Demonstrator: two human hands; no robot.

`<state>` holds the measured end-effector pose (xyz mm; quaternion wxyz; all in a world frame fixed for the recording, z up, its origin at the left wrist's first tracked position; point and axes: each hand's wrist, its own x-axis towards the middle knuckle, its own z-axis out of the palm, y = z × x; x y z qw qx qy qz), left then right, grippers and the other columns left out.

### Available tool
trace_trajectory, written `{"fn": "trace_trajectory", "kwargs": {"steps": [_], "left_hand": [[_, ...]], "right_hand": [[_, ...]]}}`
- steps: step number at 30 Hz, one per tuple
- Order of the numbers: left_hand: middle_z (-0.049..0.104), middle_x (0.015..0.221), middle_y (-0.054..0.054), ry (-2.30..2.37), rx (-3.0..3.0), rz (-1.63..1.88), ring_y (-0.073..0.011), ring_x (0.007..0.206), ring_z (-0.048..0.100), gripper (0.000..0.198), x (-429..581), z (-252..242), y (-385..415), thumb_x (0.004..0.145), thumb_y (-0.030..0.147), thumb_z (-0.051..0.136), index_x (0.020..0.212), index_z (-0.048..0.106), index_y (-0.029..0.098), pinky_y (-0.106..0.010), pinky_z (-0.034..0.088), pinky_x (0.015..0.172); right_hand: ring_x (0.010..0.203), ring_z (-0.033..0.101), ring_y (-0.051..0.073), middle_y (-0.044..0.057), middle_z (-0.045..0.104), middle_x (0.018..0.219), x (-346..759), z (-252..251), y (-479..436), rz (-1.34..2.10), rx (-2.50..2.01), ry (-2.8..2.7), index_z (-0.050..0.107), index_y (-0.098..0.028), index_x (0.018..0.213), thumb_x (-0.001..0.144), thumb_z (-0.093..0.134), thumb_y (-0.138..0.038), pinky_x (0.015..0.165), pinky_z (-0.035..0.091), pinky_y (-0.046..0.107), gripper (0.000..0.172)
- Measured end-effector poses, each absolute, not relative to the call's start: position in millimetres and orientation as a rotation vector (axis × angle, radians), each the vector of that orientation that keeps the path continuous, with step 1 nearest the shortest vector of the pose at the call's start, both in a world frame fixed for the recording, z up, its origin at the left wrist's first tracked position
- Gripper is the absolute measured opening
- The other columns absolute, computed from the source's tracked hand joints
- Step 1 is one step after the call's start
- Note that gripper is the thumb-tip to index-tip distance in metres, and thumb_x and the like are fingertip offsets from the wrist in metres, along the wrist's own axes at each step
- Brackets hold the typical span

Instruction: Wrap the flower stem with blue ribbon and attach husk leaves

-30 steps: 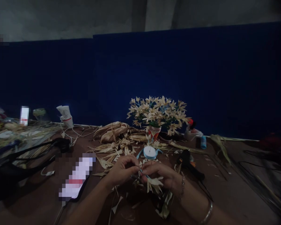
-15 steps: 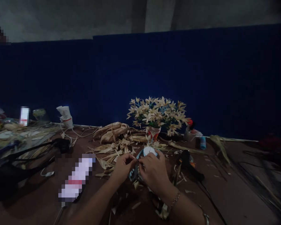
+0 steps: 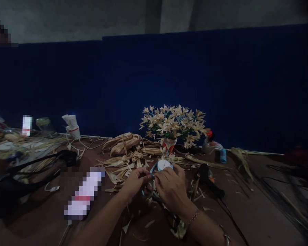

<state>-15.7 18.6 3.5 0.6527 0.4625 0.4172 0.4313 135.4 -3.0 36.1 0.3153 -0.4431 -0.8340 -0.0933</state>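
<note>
Near the middle of the table, the fingertips of my left hand [image 3: 137,182] and my right hand [image 3: 172,188] meet in a pinch. Whatever lies between them is too small and dark to make out. Right behind my right hand is a round roll [image 3: 164,164] with a white top and a blue edge, and a strip of blue shows beside it. A pair of dark-handled scissors [image 3: 172,218] seems to lie below my right wrist, partly hidden. Farther back stands a pot of pale husk flowers [image 3: 173,123] on green and blue stems.
Dried corn husks [image 3: 124,145] are heaped behind my left hand, with scraps scattered around. A black glue gun [image 3: 207,179] with a cord lies to the right. On the left are a blurred-out phone [image 3: 84,193], a black bag [image 3: 7,191] and a white paper roll [image 3: 72,126].
My right hand has shifted slightly right and down, its fingers now stretched more across the pinch. More of the roll's white top shows. My left hand stays nearly in place.
</note>
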Motion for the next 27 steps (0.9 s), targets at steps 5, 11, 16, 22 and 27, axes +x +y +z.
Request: {"fn": "trace_trajectory", "kwargs": {"steps": [5,11,16,22,27], "left_hand": [[0.056,0.057,0.002,0.935,1.013,1.041,-0.0087,0.044,0.052,0.029,-14.2,5.8,18.5,0.057,0.032,0.067,0.073,0.052,0.014,-0.019,0.039,0.044],[0.056,0.053,0.003,1.004,1.124,1.101,-0.0093,0.045,0.051,0.023,-18.8,6.0,22.3,0.059,0.032,0.065,0.070,0.060,0.013,-0.021,0.040,0.046],[0.059,0.058,0.000,0.903,1.256,1.056,-0.0105,0.050,0.052,0.020,-25.2,16.6,16.9,0.057,0.031,0.067,0.064,0.061,0.013,-0.022,0.041,0.050],[0.056,0.059,0.000,0.831,1.250,1.057,-0.0098,0.053,0.049,0.020,-21.5,15.9,9.5,0.056,0.030,0.068,0.059,0.059,0.013,-0.021,0.038,0.052],[0.051,0.052,0.003,1.018,1.299,1.151,-0.0079,0.049,0.044,0.021,-18.9,5.3,16.0,0.059,0.032,0.065,0.059,0.056,0.014,-0.019,0.033,0.048]], "right_hand": [[0.074,0.048,0.014,0.001,0.059,0.067,136.2,35.1,-2.9,-0.227,-1.153,-2.171,0.057,-0.019,0.076,0.080,0.042,-0.017,0.092,0.016,0.039,0.016],[0.074,0.050,0.015,0.000,0.061,0.068,131.9,37.4,0.4,0.114,-1.229,-2.026,0.060,-0.020,0.069,0.075,0.046,-0.020,0.091,0.020,0.038,0.015],[0.058,0.050,0.013,0.001,0.059,0.058,140.7,42.7,12.5,1.338,-1.262,-1.708,0.061,-0.015,0.059,0.061,0.058,-0.023,0.062,0.037,0.027,0.009],[0.053,0.050,0.010,0.001,0.059,0.057,152.4,32.2,15.8,2.089,-0.999,-1.340,0.062,-0.013,0.061,0.059,0.060,-0.024,0.057,0.037,0.023,0.012],[0.067,0.054,0.015,0.003,0.062,0.072,141.8,32.6,9.2,1.460,-1.198,-1.641,0.060,-0.016,0.074,0.060,0.059,-0.026,0.066,0.039,0.029,0.017]]}}
